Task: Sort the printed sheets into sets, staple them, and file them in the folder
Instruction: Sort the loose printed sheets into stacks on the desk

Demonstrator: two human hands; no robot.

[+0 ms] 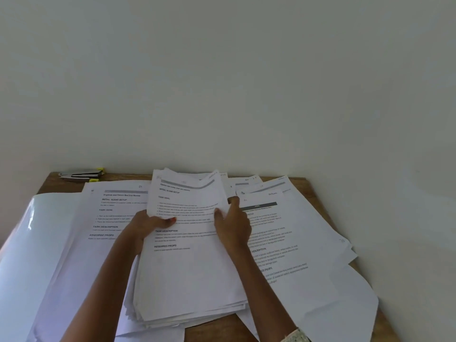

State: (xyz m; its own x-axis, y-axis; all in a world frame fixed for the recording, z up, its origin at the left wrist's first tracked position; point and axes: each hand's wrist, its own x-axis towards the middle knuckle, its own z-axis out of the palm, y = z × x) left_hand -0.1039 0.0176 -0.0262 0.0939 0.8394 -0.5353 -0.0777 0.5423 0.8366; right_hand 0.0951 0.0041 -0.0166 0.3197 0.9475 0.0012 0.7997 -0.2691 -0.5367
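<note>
We are holding the top sheets (187,193) bent up off the middle stack (192,280), left hand (145,225) pinching their left edge, right hand (232,225) gripping the right; stapler (81,174) lying at the far-left corner of the table (59,184).

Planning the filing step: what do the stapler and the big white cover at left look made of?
Stapler: seemingly bare metal, grey and shiny, with yellow ends, likely plastic. White cover: glossy plastic or coated card, judging by the bright glare streak.
</note>
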